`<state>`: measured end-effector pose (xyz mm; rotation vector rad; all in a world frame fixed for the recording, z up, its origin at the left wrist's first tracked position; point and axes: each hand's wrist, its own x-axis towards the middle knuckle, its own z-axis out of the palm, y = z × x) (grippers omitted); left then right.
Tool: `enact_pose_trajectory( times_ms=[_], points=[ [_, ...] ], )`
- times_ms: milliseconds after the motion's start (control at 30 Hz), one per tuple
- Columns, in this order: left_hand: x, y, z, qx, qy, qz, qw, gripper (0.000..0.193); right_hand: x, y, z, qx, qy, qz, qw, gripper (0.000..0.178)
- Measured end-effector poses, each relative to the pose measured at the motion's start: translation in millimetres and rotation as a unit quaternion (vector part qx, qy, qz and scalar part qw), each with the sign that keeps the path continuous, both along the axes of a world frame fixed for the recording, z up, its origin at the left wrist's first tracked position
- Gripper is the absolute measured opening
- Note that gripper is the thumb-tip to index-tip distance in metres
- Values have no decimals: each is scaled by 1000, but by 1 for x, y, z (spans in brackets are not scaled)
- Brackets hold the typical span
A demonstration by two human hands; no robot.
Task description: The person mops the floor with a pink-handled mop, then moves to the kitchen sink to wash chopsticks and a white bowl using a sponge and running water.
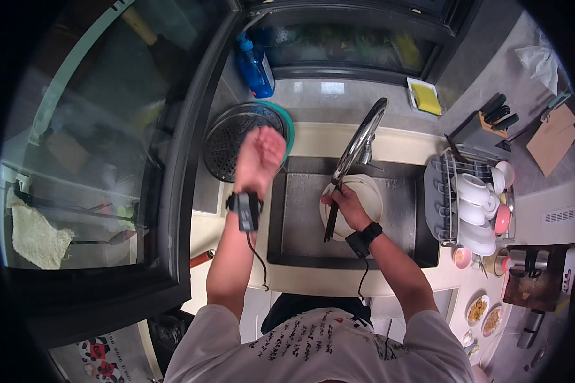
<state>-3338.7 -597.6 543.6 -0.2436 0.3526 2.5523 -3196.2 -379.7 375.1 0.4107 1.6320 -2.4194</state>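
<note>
In the sink, my right hand grips a bundle of dark chopsticks, pointing down toward me. The hand is under the end of the curved chrome faucet. Below it, white dishes rest stacked on the sink floor; the hand hides part of them. My left hand is raised left of the sink, palm side up, fingers curled in with nothing visible in them. It hangs in front of a round perforated metal steamer tray, which leans with a green-rimmed round item behind it.
Right of the sink stands a dish rack with white and pink bowls. A knife block is behind it. A blue pump bottle and a yellow sponge sit on the back ledge. An open window panel juts in at left.
</note>
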Motion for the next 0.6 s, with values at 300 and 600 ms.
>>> enact_pose_trajectory(
  times_ms=[300, 600],
  points=[
    [-161, 41, 46, -228, 81, 230, 943, 28, 7, 8, -5, -1, 24, 24, 999, 16],
    [-250, 41, 40, -360, 115, 183, 908, 35, 12, 4, -16, -13, 16, 25, 999, 16]
  ],
)
